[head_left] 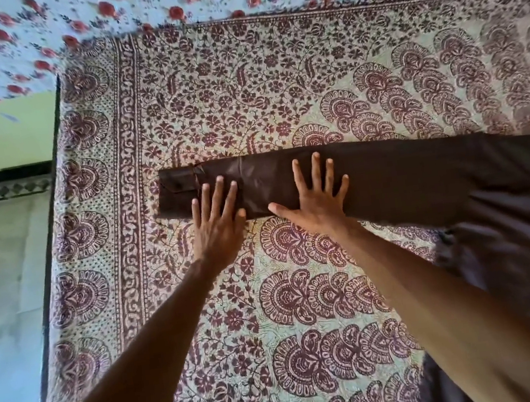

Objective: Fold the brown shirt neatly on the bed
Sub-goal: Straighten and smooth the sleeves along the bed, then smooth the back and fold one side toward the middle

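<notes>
The brown shirt (422, 176) lies on the bed (210, 100), its long sleeve stretched flat to the left and its body spread at the right edge of the view. The sleeve's cuff end sits at the left, with a few creases near it. My left hand (217, 220) rests flat on the sleeve near the cuff, fingers spread. My right hand (315, 194) presses flat on the sleeve a little to the right, fingers fanned apart. Neither hand grips the cloth.
The bed carries a cream sheet with a maroon paisley and floral print. A white sheet with red roses (163, 1) lies along the far side. The bed's left edge (50, 246) drops to a pale floor and a green wall.
</notes>
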{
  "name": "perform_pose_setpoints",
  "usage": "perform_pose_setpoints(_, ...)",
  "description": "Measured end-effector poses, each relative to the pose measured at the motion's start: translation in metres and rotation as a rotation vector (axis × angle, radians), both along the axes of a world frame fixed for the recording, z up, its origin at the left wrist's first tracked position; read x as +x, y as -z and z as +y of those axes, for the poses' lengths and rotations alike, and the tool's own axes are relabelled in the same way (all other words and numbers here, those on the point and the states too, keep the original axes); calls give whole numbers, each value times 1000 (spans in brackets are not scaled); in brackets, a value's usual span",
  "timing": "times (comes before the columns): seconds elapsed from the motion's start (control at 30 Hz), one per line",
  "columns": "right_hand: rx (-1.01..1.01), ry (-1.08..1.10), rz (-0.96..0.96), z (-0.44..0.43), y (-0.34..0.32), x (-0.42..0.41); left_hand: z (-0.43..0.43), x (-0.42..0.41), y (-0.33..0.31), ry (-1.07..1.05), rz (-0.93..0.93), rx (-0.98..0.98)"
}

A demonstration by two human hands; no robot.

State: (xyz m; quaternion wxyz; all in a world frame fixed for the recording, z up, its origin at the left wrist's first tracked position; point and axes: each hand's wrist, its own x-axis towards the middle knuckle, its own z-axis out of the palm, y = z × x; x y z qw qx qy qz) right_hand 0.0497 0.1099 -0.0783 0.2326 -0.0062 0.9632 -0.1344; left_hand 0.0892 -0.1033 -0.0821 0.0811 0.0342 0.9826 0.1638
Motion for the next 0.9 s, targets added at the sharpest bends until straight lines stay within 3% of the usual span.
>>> perform_pose_setpoints(0.1, 9, -54, -97, 8, -8, -6, -13, -4, 7, 51, -16, -17)
perform_pose_setpoints(0.2, -94, -55, -195, 18, -25, -13, -2, -12, -7, -43, -19, 88)
perform_pose_setpoints(0.3, -337, 143, 122, 44, -40, -6, 23, -13, -31, -249, 52, 167)
perform_pose_setpoints(0.37, -383, 228, 346, 69, -46, 11, 46, -8, -40, -276, 112, 177)
perform_pose_setpoints(0.5, -243, 356, 507, 134, -43, 67, 118, 17, -47, -173, 125, 374)
perform_pose_setpoints(0.67, -46, 427, 543, 218, -30, 144, 218, 67, -40, 168, 135, 452)
perform_pose_setpoints(0.77, 125, 467, 487, 255, -27, 184, 269, 96, -38, 312, 103, 381)
perform_pose_setpoints(0.9, 225, 396, 317, 289, -13, 221, 316, 119, -31, 541, 129, 127)
